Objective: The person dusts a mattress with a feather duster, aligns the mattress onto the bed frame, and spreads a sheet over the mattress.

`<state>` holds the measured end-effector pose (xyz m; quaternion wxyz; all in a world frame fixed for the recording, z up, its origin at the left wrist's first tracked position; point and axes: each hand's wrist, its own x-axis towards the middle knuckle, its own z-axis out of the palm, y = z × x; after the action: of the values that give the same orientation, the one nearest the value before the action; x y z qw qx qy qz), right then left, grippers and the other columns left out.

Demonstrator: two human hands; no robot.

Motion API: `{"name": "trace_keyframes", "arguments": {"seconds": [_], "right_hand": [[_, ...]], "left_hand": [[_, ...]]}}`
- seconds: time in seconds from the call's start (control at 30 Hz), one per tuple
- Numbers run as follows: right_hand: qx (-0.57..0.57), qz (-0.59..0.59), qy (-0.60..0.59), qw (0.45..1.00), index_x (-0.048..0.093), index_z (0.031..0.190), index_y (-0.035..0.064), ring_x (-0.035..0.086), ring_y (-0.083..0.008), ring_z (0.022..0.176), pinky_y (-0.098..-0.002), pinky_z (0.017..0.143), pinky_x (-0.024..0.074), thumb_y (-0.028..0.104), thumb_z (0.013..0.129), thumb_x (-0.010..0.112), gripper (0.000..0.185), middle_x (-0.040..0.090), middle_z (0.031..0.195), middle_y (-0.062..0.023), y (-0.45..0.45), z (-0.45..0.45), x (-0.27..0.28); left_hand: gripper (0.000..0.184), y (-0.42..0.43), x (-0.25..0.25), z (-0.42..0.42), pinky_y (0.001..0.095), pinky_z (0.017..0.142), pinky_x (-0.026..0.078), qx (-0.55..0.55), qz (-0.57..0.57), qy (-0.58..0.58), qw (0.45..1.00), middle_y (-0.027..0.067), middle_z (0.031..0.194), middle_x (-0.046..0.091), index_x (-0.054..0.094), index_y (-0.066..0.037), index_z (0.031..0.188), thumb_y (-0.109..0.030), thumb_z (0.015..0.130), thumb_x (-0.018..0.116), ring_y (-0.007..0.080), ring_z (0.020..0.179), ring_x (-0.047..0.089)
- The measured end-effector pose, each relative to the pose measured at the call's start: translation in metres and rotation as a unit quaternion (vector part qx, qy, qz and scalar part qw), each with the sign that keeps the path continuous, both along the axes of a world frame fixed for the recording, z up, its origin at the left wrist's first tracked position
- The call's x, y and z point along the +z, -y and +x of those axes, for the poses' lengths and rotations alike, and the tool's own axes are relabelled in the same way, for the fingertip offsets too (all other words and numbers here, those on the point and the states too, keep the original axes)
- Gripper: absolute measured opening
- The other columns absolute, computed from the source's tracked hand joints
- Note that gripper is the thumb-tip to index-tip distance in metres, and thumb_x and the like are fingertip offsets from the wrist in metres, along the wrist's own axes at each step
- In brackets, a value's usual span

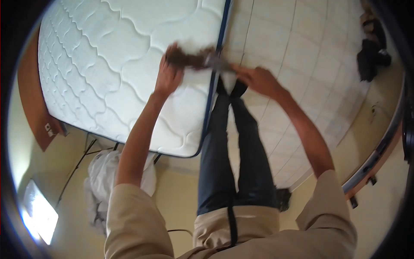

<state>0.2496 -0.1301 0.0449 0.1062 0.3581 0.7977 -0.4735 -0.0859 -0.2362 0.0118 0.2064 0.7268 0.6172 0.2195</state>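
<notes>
A dark brown, shaggy-looking thing with a grey part [189, 59] stretches between my two hands, over the edge of a white quilted mattress [129, 86]. Motion smears it, so its kind does not show. My left hand [169, 75] is closed on its brown end, above the mattress. My right hand [261, 81] has its fingers closed at the grey end, out over the tiled floor beside the mattress. Both arms reach forward, and the fingertips are blurred.
Dark clothing or bags [371, 52] lie on the tiled floor [297, 86] at the far right. Crumpled white cloth [103, 172] hangs near the mattress's lower corner. A wooden headboard [32, 93] stands at left, with a bright lamp or window [41, 211] below it.
</notes>
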Motion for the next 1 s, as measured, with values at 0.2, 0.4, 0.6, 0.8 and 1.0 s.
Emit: {"name": "trace_keyframes", "arguments": {"seconds": [0.2,0.4,0.6,0.8,1.0], "right_hand": [[-0.179,0.101,-0.062,0.977,0.058,0.137,0.0173,0.062,-0.0395,0.058,-0.0478,0.056,0.0464,0.032,0.100,0.058,0.040,0.060,0.065,-0.0220,-0.003,0.001,0.034],[-0.043,0.147,-0.058,0.987,0.059,0.135,0.0080,0.066,-0.0390,0.069,-0.0449,0.060,0.0518,0.029,0.101,0.054,0.039,0.068,0.078,-0.0182,0.010,-0.016,0.028],[-0.293,0.156,-0.017,0.943,0.067,0.125,0.0171,0.067,-0.0392,0.072,-0.0468,0.063,0.0545,0.029,0.097,0.060,0.031,0.070,0.082,-0.0182,0.025,-0.037,-0.004],[-0.260,0.153,-0.038,0.953,0.065,0.126,0.0090,0.067,-0.0416,0.074,-0.0457,0.062,0.0524,0.023,0.098,0.060,0.032,0.069,0.080,-0.0202,0.012,-0.058,0.011],[-0.048,0.209,-0.038,0.976,0.063,0.129,0.0057,0.069,-0.0397,0.083,-0.0429,0.069,0.0539,0.021,0.099,0.058,0.033,0.071,0.095,-0.0215,0.022,-0.078,0.019]], "left_hand": [[0.059,0.084,0.048,-0.003,0.0489,0.121,0.019,0.063,-0.154,0.006,0.986,0.0216,0.160,0.028,0.035,0.000,0.150,-0.010,0.095,0.054,0.0375,0.150,0.023],[0.061,0.152,0.061,-0.003,0.0490,0.121,0.019,0.159,-0.177,0.027,0.971,0.0214,0.160,0.029,0.034,0.001,0.151,-0.010,0.095,0.055,0.0372,0.150,0.024],[0.065,0.159,0.017,0.025,0.0528,0.121,0.017,0.253,-0.087,-0.062,0.961,0.0223,0.159,0.031,0.034,0.003,0.150,-0.017,0.092,0.053,0.0375,0.149,0.025],[0.068,0.161,0.012,0.025,0.0510,0.121,0.018,0.281,-0.068,-0.062,0.955,0.0179,0.159,0.033,0.036,0.000,0.150,-0.025,0.090,0.054,0.0337,0.148,0.029],[0.069,0.164,0.013,0.022,0.0486,0.122,0.017,0.289,-0.065,-0.039,0.954,0.0137,0.161,0.031,0.035,-0.003,0.152,-0.025,0.089,0.055,0.0296,0.150,0.027]]}}
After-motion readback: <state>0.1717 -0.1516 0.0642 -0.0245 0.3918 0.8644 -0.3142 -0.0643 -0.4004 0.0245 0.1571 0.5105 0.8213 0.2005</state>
